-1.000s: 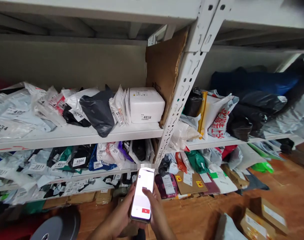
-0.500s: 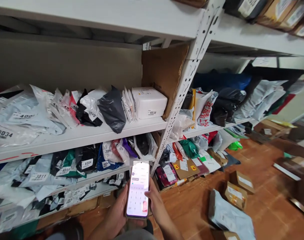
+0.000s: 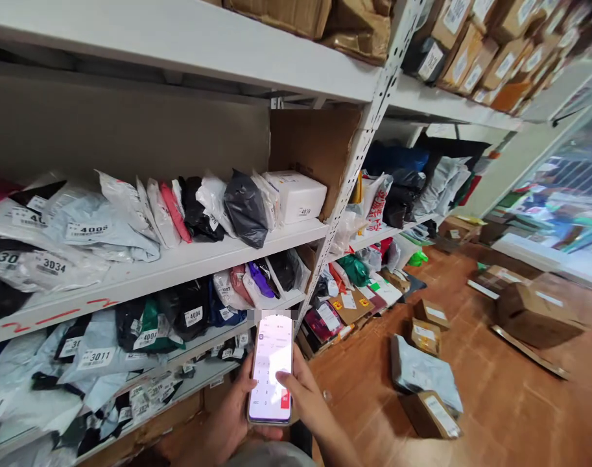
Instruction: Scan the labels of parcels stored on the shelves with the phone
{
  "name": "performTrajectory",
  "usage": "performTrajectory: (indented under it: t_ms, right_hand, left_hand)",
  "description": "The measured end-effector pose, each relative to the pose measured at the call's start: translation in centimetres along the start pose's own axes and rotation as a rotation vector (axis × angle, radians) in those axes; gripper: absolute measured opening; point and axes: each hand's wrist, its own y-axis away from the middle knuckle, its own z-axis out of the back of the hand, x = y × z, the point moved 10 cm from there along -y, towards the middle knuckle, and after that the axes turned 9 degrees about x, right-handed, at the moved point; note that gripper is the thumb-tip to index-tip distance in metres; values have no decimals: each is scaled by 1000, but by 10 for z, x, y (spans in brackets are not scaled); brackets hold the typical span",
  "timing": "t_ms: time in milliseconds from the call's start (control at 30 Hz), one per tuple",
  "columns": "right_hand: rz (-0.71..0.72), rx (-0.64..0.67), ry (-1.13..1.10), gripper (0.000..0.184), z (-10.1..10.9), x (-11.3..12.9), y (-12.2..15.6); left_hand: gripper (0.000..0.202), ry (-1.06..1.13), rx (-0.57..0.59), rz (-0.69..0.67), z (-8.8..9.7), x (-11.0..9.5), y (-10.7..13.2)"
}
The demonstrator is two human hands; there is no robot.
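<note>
A smartphone (image 3: 264, 357) with a lit screen is held upright at the bottom middle. Its screen shows a number keypad and a red key; the smaller text is unreadable. My left hand (image 3: 235, 402) is closed around the left edge, with some fingers behind it. My right hand (image 3: 305, 389) holds the right edge, its thumb over the keypad. Beyond the phone stands a white shelf (image 3: 189, 254) with labelled parcel bags. Among them are a white box (image 3: 296, 198) marked 4038 and a dark grey bag (image 3: 247, 207).
A perforated upright post (image 3: 349, 175) divides two shelf bays. Cardboard boxes (image 3: 500, 58) fill the upper right shelf. On the tiled floor at right lie a pale blue-grey parcel (image 3: 425, 370), a small carton (image 3: 434, 415) and a larger carton (image 3: 541, 311). Bright glass (image 3: 568, 188) is beyond.
The view has swung right, bringing more of the floor, upper boxes and bright glass into sight. My right thumb has shifted left over the screen, and the left thumb now rests over the keypad's edge.
</note>
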Motion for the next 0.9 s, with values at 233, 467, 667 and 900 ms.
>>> performTrajectory:
  t_ms: [233, 467, 667, 900]
  right_hand:
    - [-26, -11, -28, 64, -16, -3, 12]
    - [-32, -79, -2, 60, -17, -10, 17]
    - [-29, -154, 12, 47, -18, -16, 14]
    - [-1, -129, -15, 53, -15, -15, 9]
  left_hand:
    - [93, 4, 189, 16, -12, -8, 23]
    - [104, -86, 246, 50, -12, -11, 31]
    - [108, -26, 239, 45, 0, -3, 25]
    - [105, 114, 263, 45, 11, 8, 11]
